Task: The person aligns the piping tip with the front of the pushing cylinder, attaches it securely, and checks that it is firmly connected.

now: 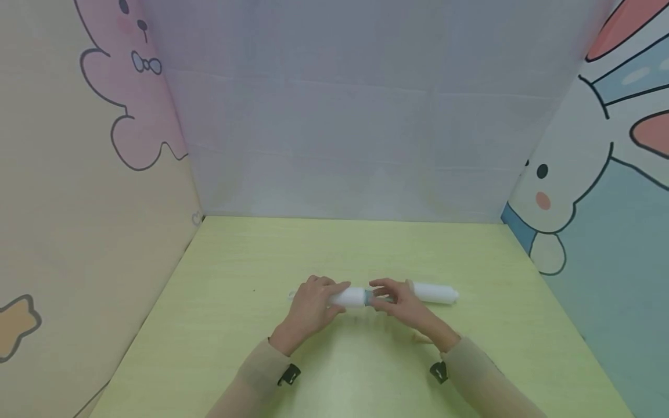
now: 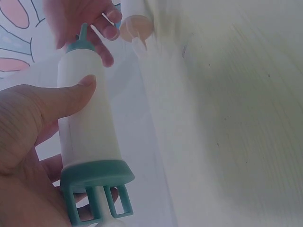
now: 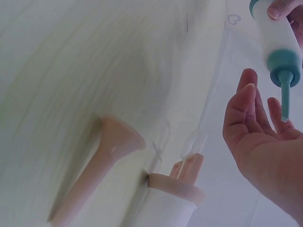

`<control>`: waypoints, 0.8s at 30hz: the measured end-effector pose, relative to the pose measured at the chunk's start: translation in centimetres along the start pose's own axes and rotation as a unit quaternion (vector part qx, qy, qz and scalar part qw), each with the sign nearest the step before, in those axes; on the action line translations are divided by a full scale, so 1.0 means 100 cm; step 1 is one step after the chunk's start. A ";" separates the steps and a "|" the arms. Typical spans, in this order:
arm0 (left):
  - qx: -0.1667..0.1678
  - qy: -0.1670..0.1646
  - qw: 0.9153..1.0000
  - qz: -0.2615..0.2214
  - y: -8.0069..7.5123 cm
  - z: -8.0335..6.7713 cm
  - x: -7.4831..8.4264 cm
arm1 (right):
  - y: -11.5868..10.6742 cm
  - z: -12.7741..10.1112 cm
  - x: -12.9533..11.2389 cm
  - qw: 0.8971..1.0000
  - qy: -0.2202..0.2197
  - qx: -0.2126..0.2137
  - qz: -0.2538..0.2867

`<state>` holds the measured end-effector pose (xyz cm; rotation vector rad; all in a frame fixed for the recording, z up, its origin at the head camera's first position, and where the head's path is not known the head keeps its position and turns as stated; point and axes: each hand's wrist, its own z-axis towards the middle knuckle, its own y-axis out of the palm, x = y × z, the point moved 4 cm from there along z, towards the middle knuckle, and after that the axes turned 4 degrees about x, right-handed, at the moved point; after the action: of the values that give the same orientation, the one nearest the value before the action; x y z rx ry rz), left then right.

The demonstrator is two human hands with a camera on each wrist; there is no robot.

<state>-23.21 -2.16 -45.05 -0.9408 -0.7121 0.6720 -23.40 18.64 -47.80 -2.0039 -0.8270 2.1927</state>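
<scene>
My left hand (image 1: 312, 303) holds a white cylindrical bottle (image 1: 352, 296) lengthwise above the table, thumb laid along its side. A teal collar with an open frame (image 2: 97, 175) forms one end of it. From the other end a thin teal nozzle (image 3: 285, 94) sticks out toward my right hand (image 1: 406, 306). The right fingers are loosely bent around the nozzle tip, and in the right wrist view a gap shows between them. Behind the right hand lies a second white bottle (image 1: 435, 293) with a peach collar (image 3: 175, 185). A peach funnel-shaped nozzle piece (image 3: 111, 144) rests on the table near it.
The pale yellow table (image 1: 230, 255) is bounded by a plain whitish back wall (image 1: 340, 116) and side panels printed with cartoon animals. On the left, the panel (image 1: 78, 203) meets the table edge; a blue panel (image 1: 617, 278) borders the right.
</scene>
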 end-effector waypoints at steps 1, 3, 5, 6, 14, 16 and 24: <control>-0.001 0.000 1.000 0.001 0.000 0.000 0.000 | 0.000 -0.001 0.000 1.000 -0.005 0.005 0.007; -0.001 -0.002 1.000 0.000 -0.001 0.000 0.001 | 0.000 -0.001 0.001 1.000 -0.021 0.014 0.017; -0.002 -0.006 1.000 -0.003 -0.001 0.001 0.001 | 0.000 -0.001 0.001 0.998 -0.044 0.019 0.029; -0.002 -0.006 1.000 -0.006 -0.001 0.001 0.001 | 0.000 -0.001 0.001 0.998 -0.052 0.020 0.034; -0.006 -0.006 1.000 -0.003 0.000 0.002 0.001 | 0.001 -0.003 -0.013 0.998 -0.061 0.023 0.022; -0.006 -0.005 1.000 -0.001 0.001 0.002 0.001 | 0.001 -0.001 -0.005 0.997 -0.069 0.025 0.007; -0.008 0.001 1.000 -0.002 0.001 0.004 0.003 | -0.001 0.000 0.003 0.999 -0.009 0.018 -0.033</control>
<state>-23.39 -1.73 -44.96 -0.9547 -0.7187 0.6621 -23.52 18.84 -48.00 -1.9164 -0.8370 2.1773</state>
